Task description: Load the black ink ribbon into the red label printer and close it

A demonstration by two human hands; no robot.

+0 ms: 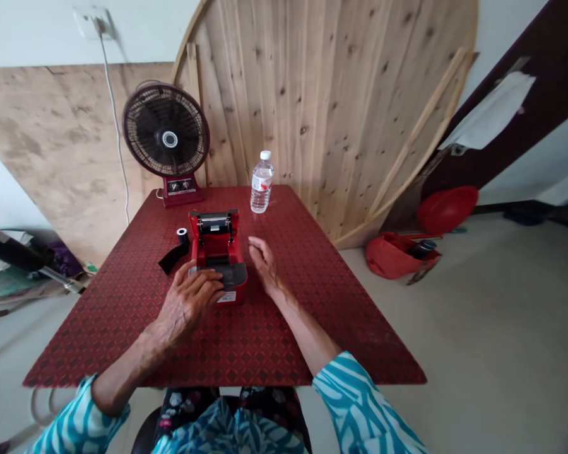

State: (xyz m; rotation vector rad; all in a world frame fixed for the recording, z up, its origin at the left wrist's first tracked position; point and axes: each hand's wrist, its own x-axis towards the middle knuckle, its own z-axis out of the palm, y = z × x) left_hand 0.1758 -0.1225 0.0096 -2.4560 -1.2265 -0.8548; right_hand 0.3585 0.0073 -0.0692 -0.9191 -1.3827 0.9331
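Note:
A small red and black label printer [239, 257] stands on the table with its lid raised and tilted back. My left hand [193, 293] lies over the printer's front left part, its fingers stretched out across the dark front panel. Just right of the printer, my right hand [264, 263] rests near the tabletop with fingers extended and nothing in them. On the printer's left side lies a roll of black ribbon or paper [174, 257], with a pale core and a loose strip trailing towards me. My left palm hides part of the printer's near left corner.
The table has a red patterned top [284, 340]. A dark red fan [165, 135] stands at its back left, and a clear water bottle [261, 189] at the back. Behind leans a large round wooden board [331, 113]. A red bag [390, 255] lies on the floor at right.

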